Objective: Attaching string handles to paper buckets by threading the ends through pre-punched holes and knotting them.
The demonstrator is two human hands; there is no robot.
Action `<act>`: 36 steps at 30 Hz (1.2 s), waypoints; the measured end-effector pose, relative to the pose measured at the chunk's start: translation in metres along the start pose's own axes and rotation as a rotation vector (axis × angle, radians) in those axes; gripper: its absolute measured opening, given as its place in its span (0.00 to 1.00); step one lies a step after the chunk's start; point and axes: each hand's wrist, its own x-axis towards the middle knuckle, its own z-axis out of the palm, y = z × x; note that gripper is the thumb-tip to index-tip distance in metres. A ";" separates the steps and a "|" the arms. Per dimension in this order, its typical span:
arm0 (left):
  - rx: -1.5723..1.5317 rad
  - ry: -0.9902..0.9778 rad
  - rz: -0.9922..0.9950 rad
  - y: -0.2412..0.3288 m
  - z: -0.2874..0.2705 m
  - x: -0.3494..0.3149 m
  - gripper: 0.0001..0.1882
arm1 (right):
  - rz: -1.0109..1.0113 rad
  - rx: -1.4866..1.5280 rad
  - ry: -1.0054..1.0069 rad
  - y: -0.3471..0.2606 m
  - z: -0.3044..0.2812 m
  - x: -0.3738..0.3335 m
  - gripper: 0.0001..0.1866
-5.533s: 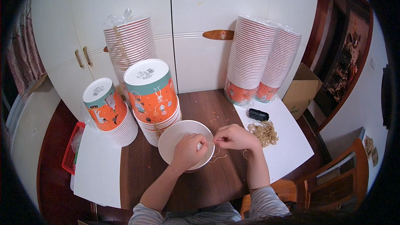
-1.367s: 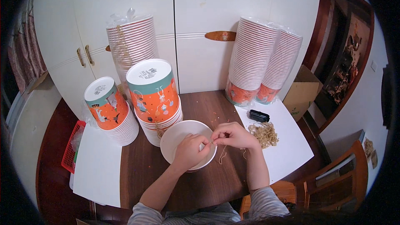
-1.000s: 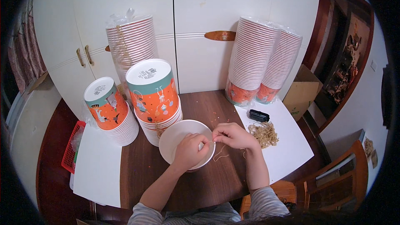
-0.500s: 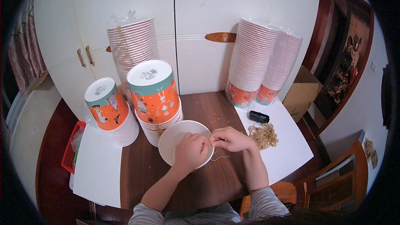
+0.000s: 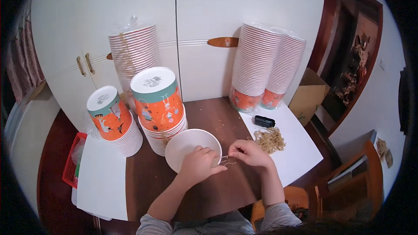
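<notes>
1. There were two bare hands [image 5: 200,165] [image 5: 250,153].
2. There was one open round white bucket [image 5: 192,138].
3. Upturned orange-and-green paper-bucket stacks [image 5: 159,104] [image 5: 112,119] numbered two.
4. Plastic-wrapped stacks of white-rimmed buckets [image 5: 134,50] [image 5: 257,61] [image 5: 285,63] numbered three.
5. One tangled heap of tan strands [image 5: 270,140] lay there.
6. There was one oblong black case [image 5: 264,121].

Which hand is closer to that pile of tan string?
The right. The right hand is just left of the pile of tan string, slightly nearer the person; the left hand is farther left, at the white bucket.
</notes>
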 end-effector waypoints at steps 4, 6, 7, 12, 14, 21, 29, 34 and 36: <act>0.122 -0.112 0.051 0.003 -0.002 -0.006 0.08 | 0.131 0.212 0.129 0.008 0.024 -0.042 0.05; 0.126 -0.143 0.048 0.007 -0.005 -0.007 0.07 | 0.225 0.286 0.190 0.016 0.040 -0.061 0.06; 0.136 -0.170 0.037 0.009 -0.007 -0.008 0.07 | 0.275 0.357 0.220 0.017 0.049 -0.070 0.07; 0.219 -0.082 0.093 0.011 -0.018 -0.032 0.04 | 0.440 0.614 0.184 0.007 0.098 -0.095 0.11; 0.256 -0.090 0.070 0.011 -0.026 -0.043 0.05 | 0.465 0.633 0.132 -0.001 0.112 -0.104 0.10; 0.180 0.302 -0.031 0.018 -0.024 -0.089 0.07 | 0.478 0.801 0.078 -0.029 0.152 -0.115 0.10; -0.678 0.186 -0.560 0.042 0.031 -0.146 0.08 | 0.348 0.562 0.079 -0.036 0.170 -0.110 0.07; -0.724 0.151 -0.614 0.043 0.047 -0.146 0.08 | 0.263 0.476 0.077 -0.029 0.175 -0.117 0.07; -0.705 0.145 -0.611 0.044 0.046 -0.146 0.08 | 0.299 0.498 0.101 -0.033 0.174 -0.118 0.07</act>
